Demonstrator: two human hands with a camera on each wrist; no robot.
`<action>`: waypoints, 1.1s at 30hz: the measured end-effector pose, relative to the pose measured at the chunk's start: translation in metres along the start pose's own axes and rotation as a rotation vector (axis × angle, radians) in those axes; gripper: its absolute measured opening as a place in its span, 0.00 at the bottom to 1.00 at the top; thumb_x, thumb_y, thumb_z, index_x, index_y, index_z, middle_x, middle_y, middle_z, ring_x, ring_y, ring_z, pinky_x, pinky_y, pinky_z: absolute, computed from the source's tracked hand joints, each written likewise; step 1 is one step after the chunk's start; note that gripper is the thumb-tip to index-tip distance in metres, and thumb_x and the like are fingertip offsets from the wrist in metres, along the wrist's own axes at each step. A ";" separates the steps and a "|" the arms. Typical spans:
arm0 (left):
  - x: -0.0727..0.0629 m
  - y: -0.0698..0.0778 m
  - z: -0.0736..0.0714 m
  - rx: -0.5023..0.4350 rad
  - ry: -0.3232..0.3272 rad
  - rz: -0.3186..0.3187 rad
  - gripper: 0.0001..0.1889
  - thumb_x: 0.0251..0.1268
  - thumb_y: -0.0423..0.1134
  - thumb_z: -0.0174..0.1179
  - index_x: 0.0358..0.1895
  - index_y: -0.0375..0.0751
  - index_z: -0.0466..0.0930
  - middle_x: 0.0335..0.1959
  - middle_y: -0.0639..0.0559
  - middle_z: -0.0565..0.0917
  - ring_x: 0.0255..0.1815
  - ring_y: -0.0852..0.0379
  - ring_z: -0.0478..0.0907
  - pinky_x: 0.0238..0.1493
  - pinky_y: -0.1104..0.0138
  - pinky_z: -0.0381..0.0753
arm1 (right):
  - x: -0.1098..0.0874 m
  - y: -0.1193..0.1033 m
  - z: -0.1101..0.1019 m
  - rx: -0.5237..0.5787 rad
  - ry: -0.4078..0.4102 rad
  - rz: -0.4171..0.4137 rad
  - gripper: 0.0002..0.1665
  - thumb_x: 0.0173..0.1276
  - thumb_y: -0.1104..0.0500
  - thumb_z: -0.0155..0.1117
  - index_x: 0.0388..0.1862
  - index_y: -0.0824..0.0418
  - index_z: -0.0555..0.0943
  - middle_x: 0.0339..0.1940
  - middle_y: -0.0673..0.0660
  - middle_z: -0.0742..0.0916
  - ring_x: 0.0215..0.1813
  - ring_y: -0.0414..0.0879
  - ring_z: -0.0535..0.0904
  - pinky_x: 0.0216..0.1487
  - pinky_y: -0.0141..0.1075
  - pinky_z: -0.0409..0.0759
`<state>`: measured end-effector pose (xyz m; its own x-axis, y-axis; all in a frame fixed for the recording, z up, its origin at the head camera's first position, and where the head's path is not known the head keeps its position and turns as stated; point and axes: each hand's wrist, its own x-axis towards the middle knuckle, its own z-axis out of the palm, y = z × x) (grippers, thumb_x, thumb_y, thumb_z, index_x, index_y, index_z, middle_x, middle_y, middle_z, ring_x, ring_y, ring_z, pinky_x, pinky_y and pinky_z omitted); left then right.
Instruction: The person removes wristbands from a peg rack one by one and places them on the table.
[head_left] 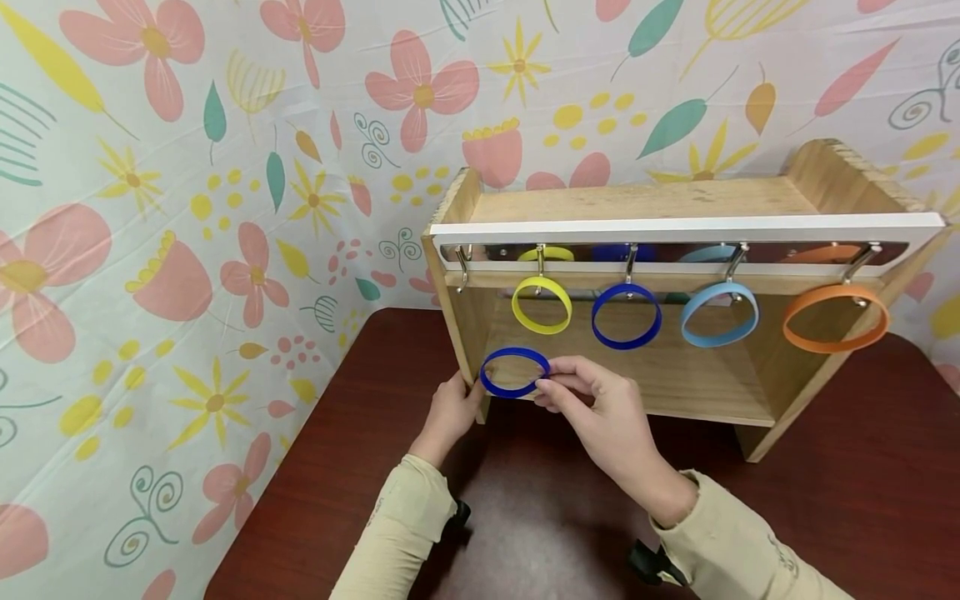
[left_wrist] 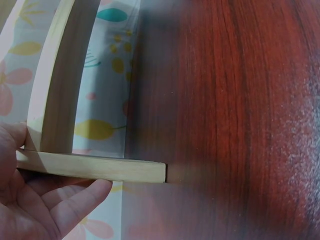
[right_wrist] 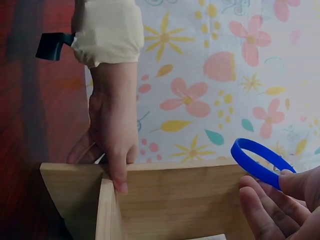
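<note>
A dark blue wristband (head_left: 513,392) is pinched by its edge between the thumb and fingers of my right hand (head_left: 611,417). In the head view it overlaps the lower left front of a wooden shelf (head_left: 461,325), below the hooks. My left hand (head_left: 447,417) grips the shelf's left side panel (left_wrist: 100,167) low down, its thumb on the inner side and fingers outside. Along the shelf's top front, metal hooks hold a yellow band (head_left: 546,328), another dark blue band (head_left: 630,342), a light blue band (head_left: 720,340) and an orange band (head_left: 832,344).
The leftmost hook (head_left: 462,271) is to the left of the yellow band. A white-edged reflective strip (head_left: 675,225) backs the hooks. The shelf stands on a dark red-brown table (head_left: 525,492). A floral cloth (head_left: 247,208) hangs behind and to the left.
</note>
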<state>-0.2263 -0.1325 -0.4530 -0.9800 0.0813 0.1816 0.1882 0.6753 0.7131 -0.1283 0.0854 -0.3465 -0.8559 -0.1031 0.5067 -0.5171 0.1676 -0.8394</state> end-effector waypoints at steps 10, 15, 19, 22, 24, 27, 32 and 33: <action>0.000 0.000 0.000 0.005 -0.009 -0.009 0.16 0.74 0.53 0.52 0.37 0.43 0.76 0.26 0.52 0.81 0.28 0.56 0.77 0.32 0.61 0.77 | -0.003 0.000 -0.002 0.013 -0.009 0.056 0.07 0.67 0.66 0.65 0.43 0.67 0.82 0.33 0.56 0.89 0.34 0.47 0.86 0.37 0.34 0.83; 0.000 0.000 0.000 0.007 -0.012 -0.007 0.13 0.75 0.49 0.52 0.41 0.43 0.78 0.28 0.51 0.82 0.29 0.56 0.78 0.32 0.61 0.77 | -0.005 0.003 -0.003 0.018 -0.010 0.067 0.07 0.67 0.66 0.65 0.44 0.67 0.82 0.33 0.57 0.89 0.34 0.48 0.86 0.36 0.34 0.83; 0.000 0.000 0.001 0.000 -0.011 -0.006 0.13 0.75 0.48 0.51 0.42 0.42 0.78 0.26 0.52 0.80 0.26 0.57 0.76 0.29 0.63 0.76 | -0.006 0.005 -0.003 0.013 -0.014 0.067 0.08 0.67 0.66 0.65 0.44 0.67 0.82 0.34 0.58 0.89 0.33 0.46 0.86 0.36 0.34 0.83; 0.000 0.001 0.000 -0.013 -0.017 -0.011 0.15 0.76 0.50 0.51 0.43 0.42 0.78 0.23 0.52 0.78 0.22 0.58 0.74 0.26 0.64 0.74 | -0.008 0.006 -0.004 0.018 -0.016 0.073 0.07 0.67 0.66 0.65 0.43 0.67 0.82 0.34 0.59 0.89 0.33 0.48 0.86 0.36 0.34 0.83; 0.000 0.001 0.000 -0.015 -0.017 -0.010 0.16 0.76 0.52 0.50 0.45 0.43 0.78 0.22 0.53 0.77 0.21 0.58 0.74 0.25 0.65 0.74 | -0.009 0.007 -0.004 0.019 -0.017 0.080 0.08 0.68 0.65 0.65 0.43 0.67 0.82 0.34 0.59 0.89 0.33 0.47 0.86 0.36 0.34 0.83; 0.000 0.001 0.001 -0.014 -0.013 -0.007 0.17 0.75 0.53 0.50 0.45 0.43 0.79 0.23 0.53 0.78 0.23 0.59 0.75 0.26 0.65 0.75 | -0.010 0.008 -0.004 0.016 -0.016 0.085 0.08 0.67 0.65 0.65 0.43 0.67 0.82 0.34 0.59 0.89 0.33 0.46 0.86 0.36 0.34 0.83; 0.000 0.001 0.001 -0.016 -0.015 -0.010 0.17 0.75 0.53 0.51 0.44 0.44 0.78 0.24 0.52 0.80 0.24 0.58 0.77 0.27 0.64 0.76 | -0.012 0.010 -0.004 0.012 -0.013 0.090 0.08 0.67 0.65 0.66 0.44 0.66 0.82 0.34 0.57 0.89 0.33 0.46 0.86 0.36 0.34 0.83; 0.000 0.001 0.001 -0.019 -0.016 -0.010 0.17 0.75 0.53 0.51 0.44 0.43 0.78 0.24 0.52 0.80 0.24 0.58 0.77 0.27 0.64 0.76 | -0.012 0.010 -0.004 0.012 -0.013 0.094 0.08 0.67 0.65 0.66 0.44 0.66 0.82 0.34 0.57 0.89 0.33 0.46 0.86 0.36 0.34 0.83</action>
<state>-0.2260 -0.1311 -0.4532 -0.9828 0.0866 0.1633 0.1793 0.6621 0.7277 -0.1234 0.0926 -0.3605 -0.9005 -0.1005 0.4230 -0.4344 0.1654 -0.8854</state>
